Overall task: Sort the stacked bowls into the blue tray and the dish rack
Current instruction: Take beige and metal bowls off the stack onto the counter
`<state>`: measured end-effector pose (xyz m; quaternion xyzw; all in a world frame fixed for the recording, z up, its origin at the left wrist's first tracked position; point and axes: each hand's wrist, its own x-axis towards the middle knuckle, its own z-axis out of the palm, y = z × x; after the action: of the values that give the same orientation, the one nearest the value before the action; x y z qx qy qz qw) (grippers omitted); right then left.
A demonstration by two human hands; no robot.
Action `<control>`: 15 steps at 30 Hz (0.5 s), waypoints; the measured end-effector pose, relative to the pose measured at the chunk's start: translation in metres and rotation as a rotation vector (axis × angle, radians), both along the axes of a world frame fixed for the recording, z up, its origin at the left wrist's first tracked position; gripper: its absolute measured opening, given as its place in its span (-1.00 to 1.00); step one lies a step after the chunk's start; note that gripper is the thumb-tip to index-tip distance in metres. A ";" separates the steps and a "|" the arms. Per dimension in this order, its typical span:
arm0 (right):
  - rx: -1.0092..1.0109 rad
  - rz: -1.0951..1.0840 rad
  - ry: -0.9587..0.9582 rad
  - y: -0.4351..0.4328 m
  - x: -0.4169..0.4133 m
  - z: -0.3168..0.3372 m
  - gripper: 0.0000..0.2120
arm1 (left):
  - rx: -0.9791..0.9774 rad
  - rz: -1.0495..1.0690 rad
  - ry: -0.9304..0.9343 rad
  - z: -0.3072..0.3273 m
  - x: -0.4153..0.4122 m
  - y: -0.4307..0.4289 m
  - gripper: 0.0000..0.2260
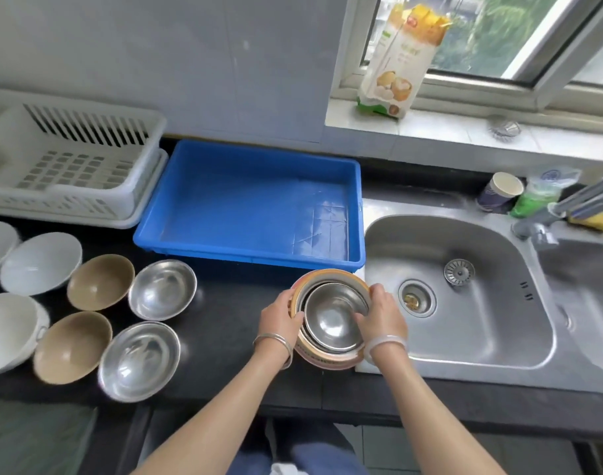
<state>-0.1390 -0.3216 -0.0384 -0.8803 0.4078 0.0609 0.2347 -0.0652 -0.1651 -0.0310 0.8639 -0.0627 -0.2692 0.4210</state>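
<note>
A stack of nested bowls stands on the black counter just left of the sink: steel bowls sit inside an orange-rimmed outer bowl. My left hand grips the stack's left rim. My right hand holds the right rim, with fingers hooked over the edge of the top steel bowl. The blue tray lies directly behind the stack with nothing in it. The white dish rack sits at the back left, also holding nothing.
Loose bowls cover the counter's left side: two steel bowls, two tan bowls and several white bowls. The steel sink lies to the right, with a paper cup and a faucet behind it. A food bag leans on the windowsill.
</note>
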 end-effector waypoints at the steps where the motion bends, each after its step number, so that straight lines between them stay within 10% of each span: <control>1: -0.009 0.004 -0.005 -0.001 0.000 0.001 -0.73 | -0.001 0.007 -0.001 -0.001 0.000 0.000 -0.66; 15: -0.205 0.052 0.001 -0.011 -0.003 0.014 -0.82 | 0.066 0.039 0.004 -0.006 0.002 -0.006 -0.81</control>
<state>-0.1425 -0.3328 -0.0245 -0.9100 0.3889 0.0255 0.1414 -0.0632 -0.1708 -0.0370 0.8779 -0.0362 -0.2646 0.3975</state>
